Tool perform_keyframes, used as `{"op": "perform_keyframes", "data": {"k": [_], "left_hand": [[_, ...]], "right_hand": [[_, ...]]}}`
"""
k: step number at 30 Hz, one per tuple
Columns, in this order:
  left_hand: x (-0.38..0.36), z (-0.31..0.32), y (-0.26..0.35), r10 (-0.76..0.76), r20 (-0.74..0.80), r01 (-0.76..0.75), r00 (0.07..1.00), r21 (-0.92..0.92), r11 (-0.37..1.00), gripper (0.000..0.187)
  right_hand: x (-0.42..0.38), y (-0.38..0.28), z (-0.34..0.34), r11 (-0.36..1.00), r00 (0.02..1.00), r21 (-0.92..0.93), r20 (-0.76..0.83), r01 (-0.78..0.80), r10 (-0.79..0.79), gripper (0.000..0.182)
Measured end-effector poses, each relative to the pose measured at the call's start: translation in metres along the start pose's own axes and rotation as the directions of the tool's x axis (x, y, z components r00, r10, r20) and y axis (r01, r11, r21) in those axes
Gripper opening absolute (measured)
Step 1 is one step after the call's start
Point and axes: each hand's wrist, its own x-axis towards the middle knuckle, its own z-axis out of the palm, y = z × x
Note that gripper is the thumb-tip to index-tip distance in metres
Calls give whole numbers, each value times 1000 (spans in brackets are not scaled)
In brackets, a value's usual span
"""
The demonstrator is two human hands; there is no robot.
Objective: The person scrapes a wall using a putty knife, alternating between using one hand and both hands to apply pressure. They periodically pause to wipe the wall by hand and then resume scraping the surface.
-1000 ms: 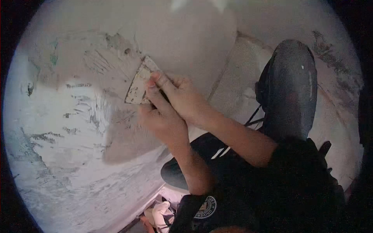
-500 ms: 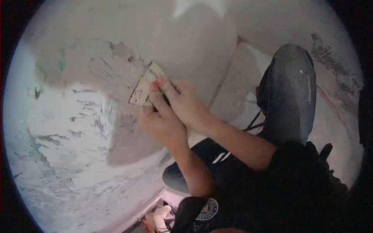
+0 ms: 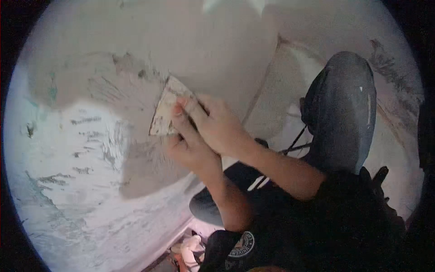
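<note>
A putty-smeared scraper blade lies flat against a patchy wall. Both hands grip its handle, which is hidden under the fingers. My right hand covers the handle from the upper right, with one finger stretched onto the blade. Just below it, my left hand clasps the handle from underneath. The wall around the blade carries grey scrape marks and white filler.
My bent knee in dark trousers rises at the right, with a dark shoe below the arms. A wall corner runs down behind the hands. Crumpled cloth lies at the bottom.
The blade and both hands have shifted slightly along the wall, first up and right, then back left. The grip has stayed the same.
</note>
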Motion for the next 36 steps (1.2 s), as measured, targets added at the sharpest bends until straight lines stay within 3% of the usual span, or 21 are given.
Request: {"op": "perform_keyframes", "data": {"k": [2, 4, 5, 8, 10, 11, 12, 14, 16, 18, 19, 20, 22, 26, 27, 28, 30, 31, 32, 34, 36], "left_hand": [[-2, -3, -11, 42, 3, -42, 999, 96, 994, 47], [7, 6, 13, 91, 10, -90, 996, -31, 995, 49], [17, 6, 14, 78, 18, -78, 997, -27, 997, 50], [8, -2, 21, -16, 81, 12, 997, 50, 999, 51], [3, 6, 9, -27, 15, 25, 1000, 111, 994, 51], [9, 22, 10, 253, -112, -254, 961, 9, 967, 51], [11, 23, 14, 262, -113, -265, 958, -10, 964, 51], [7, 9, 23, -69, 51, 69, 996, -12, 998, 49], [0, 5, 9, -58, 80, 62, 995, -42, 997, 48], [1, 13, -1, 117, -49, -116, 992, 24, 993, 43], [-4, 2, 6, 71, 52, -76, 996, 94, 993, 44], [1, 8, 17, 85, 48, -89, 995, 70, 994, 44], [2, 11, 26, -48, 65, 49, 997, -12, 999, 43], [2, 2, 5, 89, 13, -89, 996, 29, 996, 45], [0, 5, 6, 109, -77, -112, 991, -28, 993, 47], [2, 6, 5, 126, -79, -130, 989, -49, 990, 47], [3, -1, 22, -2, -77, -1, 997, -47, 999, 49], [7, -15, 10, -50, 44, 52, 998, -56, 997, 51], [0, -21, 7, -78, 42, 79, 996, -22, 997, 51], [-1, -18, 10, -42, 25, 41, 999, 56, 998, 52], [6, -6, 18, -25, 25, 24, 999, 50, 998, 51]], "right_hand": [[-2, 3, 1, 995, 996, 51, -6, 87, -87, 45], [3, 8, 10, 991, 997, 113, -20, 77, -75, 44], [5, 0, 11, 984, 981, 46, -92, 174, -170, 43], [7, -23, -9, 994, 994, -28, -17, 104, -105, 45], [3, -4, -2, 997, 997, 7, -34, 76, -76, 47], [4, -5, -2, 998, 997, 38, -53, 53, -51, 48], [9, -6, -4, 997, 996, 31, -64, 71, -69, 48], [9, -3, 0, 992, 992, -44, -48, 115, -117, 50], [-1, 3, -1, 989, 988, 59, -76, 135, -131, 51], [1, 4, -6, 995, 994, -10, -41, 101, -102, 48], [-1, 1, -4, 1000, 1000, 26, 20, 8, -8, 46], [5, -4, -7, 999, 999, 14, 12, 31, -31, 46], [7, -8, -6, 998, 999, -40, -5, 53, -53, 43], [0, 3, 1, 976, 976, -31, -41, 214, -215, 47], [-5, -1, 3, 997, 997, -32, -2, 71, -71, 45], [1, -2, 4, 995, 995, -39, -11, 96, -97, 45], [2, -13, 15, 992, 994, 70, 7, 108, -109, 47], [0, -15, 8, 996, 997, -64, 39, 64, -62, 47], [-5, -8, 11, 998, 998, -52, 52, 26, -23, 47], [-5, -2, 13, 986, 994, 143, 52, 87, -96, 47], [2, -2, 9, 990, 991, 63, 39, 123, -126, 47]]}}
